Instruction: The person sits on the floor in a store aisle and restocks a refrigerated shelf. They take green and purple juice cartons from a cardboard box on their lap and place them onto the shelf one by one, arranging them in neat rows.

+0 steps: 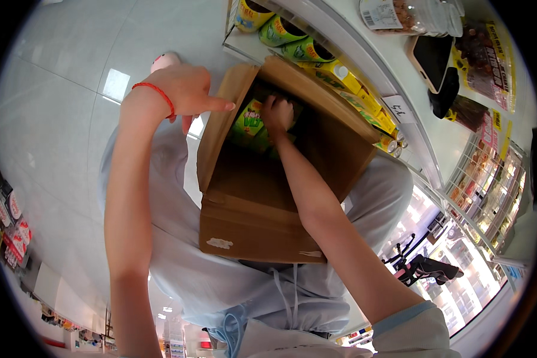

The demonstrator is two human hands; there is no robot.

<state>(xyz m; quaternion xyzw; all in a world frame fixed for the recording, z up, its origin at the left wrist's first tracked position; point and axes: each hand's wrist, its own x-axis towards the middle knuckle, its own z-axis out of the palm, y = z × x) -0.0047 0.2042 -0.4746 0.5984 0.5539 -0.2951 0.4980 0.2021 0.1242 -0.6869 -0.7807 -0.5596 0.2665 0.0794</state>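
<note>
An open cardboard box (268, 228) rests between my knees, its flaps spread. My right hand (278, 114) reaches deep inside it and touches green drink cartons (250, 121) at the far end; its fingers are curled, and whether they grip a carton cannot be told. My left hand (183, 91), with a red braided cord on the wrist, is held just left of the box, thumb pointing toward the left flap. A small pink rounded object (165, 60) shows beyond this hand; whether the hand holds it is unclear.
Right of the box, a shelf (367, 53) holds yellow drink cartons (362, 105) and green cans (279, 32) below. On top lie a smartphone (432, 58), a plastic jar (394, 15) and snack bags (483, 67). Grey floor tiles (58, 112) extend left.
</note>
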